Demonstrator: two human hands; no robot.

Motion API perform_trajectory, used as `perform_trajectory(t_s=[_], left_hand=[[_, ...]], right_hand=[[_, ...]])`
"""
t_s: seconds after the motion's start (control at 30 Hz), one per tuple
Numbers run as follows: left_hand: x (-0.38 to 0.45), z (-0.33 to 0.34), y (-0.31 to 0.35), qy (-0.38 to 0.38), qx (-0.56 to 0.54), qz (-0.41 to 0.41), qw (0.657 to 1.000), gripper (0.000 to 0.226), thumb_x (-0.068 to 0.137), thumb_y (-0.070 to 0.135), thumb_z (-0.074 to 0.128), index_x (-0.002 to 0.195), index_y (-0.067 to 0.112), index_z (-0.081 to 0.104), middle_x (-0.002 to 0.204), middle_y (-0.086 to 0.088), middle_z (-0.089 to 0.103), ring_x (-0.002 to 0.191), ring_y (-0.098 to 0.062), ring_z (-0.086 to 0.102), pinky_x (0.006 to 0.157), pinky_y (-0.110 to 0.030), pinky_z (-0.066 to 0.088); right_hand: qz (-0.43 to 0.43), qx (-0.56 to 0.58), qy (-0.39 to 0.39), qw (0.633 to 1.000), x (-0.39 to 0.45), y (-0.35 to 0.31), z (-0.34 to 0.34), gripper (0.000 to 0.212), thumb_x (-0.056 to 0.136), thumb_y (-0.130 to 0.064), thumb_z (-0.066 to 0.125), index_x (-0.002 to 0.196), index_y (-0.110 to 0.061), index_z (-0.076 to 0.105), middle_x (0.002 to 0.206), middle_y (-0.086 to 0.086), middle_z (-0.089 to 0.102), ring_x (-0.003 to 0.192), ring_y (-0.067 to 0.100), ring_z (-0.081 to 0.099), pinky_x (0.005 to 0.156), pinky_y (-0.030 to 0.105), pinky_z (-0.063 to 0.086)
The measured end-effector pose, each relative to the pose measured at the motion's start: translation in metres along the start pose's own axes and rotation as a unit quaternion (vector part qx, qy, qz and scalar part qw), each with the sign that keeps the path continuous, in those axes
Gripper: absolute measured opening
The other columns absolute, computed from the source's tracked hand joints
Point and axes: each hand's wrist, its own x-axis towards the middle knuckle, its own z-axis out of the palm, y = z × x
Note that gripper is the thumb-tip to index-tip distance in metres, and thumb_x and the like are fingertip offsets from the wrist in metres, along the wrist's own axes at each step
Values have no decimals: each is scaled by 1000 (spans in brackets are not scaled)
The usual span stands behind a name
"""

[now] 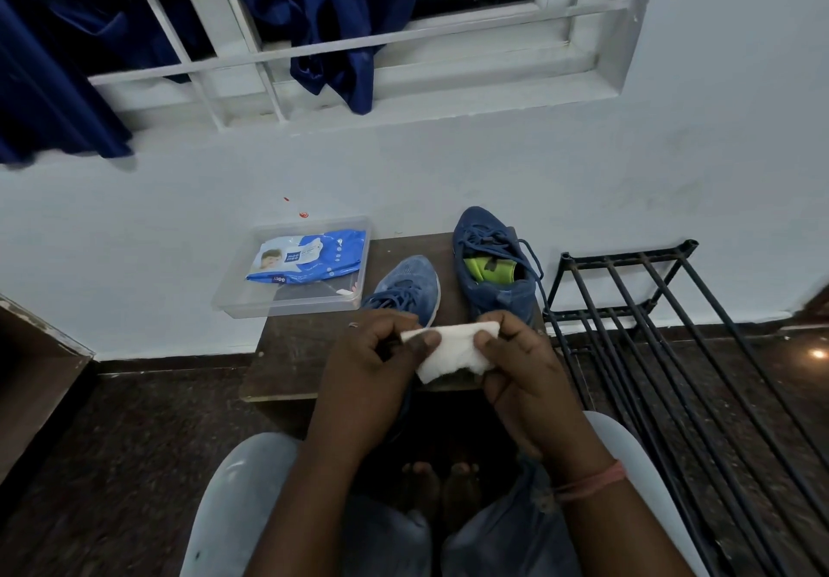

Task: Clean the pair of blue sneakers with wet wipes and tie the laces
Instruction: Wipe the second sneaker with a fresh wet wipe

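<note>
Two blue sneakers stand on a small dark wooden table [291, 352]. The left sneaker [410, 282] points away from me, its heel hidden behind my hands. The right sneaker [491, 258] sits farther back, with loose laces and a green insole showing. Both hands hold a white wet wipe [451, 347] over the table's front. My left hand [381, 352] pinches its left end between thumb and fingers. My right hand [511, 356] pinches its right end.
A clear plastic tray [233, 302] holding a blue wet-wipe pack [309, 260] overhangs the table's left rear. A black metal rack [673, 334] stands right beside the table. A white wall and barred window with blue curtains rise behind. My knees are below.
</note>
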Motion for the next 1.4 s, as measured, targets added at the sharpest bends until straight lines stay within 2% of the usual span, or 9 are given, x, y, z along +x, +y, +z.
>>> perform_trajectory(t_s=[0.13,0.3,0.4,0.53,0.67,0.93,1.1,1.23,1.4], left_hand=[[-7,13,7,-14,-243,-157,957,26,100,34,59,93,16,77,91,-9,78,82,-25,75,73,-37,61],[-7,19,1,59,-216,-158,962,27,100,37,59,93,17,75,85,-13,77,60,-16,65,56,-30,53],[-6,18,3,-27,-182,-179,966,30,88,46,71,103,20,74,87,-8,78,70,-20,71,67,-36,59],[-7,20,4,-8,-251,-205,946,28,84,9,80,110,7,71,91,-11,79,74,-21,76,62,-26,61],[-5,19,-2,-7,-221,-196,955,27,81,5,82,106,8,72,89,-8,79,73,-19,75,60,-24,60],[-8,30,1,30,-133,-136,981,18,92,28,73,92,10,76,79,-11,76,69,-24,73,51,-24,54],[-7,34,-2,105,-17,-80,991,26,90,31,73,74,11,72,60,-7,67,56,-19,63,58,-39,50],[-7,34,2,118,-46,-68,990,26,96,32,67,82,11,75,65,-5,71,67,-28,68,65,-46,53],[-10,38,-4,103,-154,-107,977,21,95,40,67,97,21,74,87,9,77,85,-4,71,93,-39,54]], right_hand=[[-6,-23,63,998,1,3,11,20,94,-12,61,112,-5,63,102,18,72,80,23,69,60,27,56],[-44,-195,61,978,-1,-1,6,24,99,-6,56,122,-9,62,97,9,74,70,11,66,60,23,52],[-42,-195,71,977,-2,-2,8,26,97,-5,60,123,-10,61,101,12,75,85,21,73,68,26,57],[-16,-197,92,976,-1,-5,5,30,89,-5,70,118,-10,64,100,14,76,91,31,74,77,40,60],[-26,-221,197,955,1,-2,1,15,85,-8,77,98,-8,70,85,11,77,79,28,74,69,38,59],[-217,-508,219,804,-7,3,24,14,89,-15,73,90,-24,62,86,-14,65,84,0,61,69,7,43],[-288,-636,179,693,-8,17,26,27,97,-32,57,118,-20,69,107,-5,72,97,9,64,91,26,49],[-293,-651,124,689,-8,19,29,39,98,-30,50,130,-13,64,120,1,71,108,11,62,100,20,42],[-245,-610,47,752,-11,21,30,50,96,-31,55,143,-16,54,137,-4,62,127,5,56,108,22,42]])
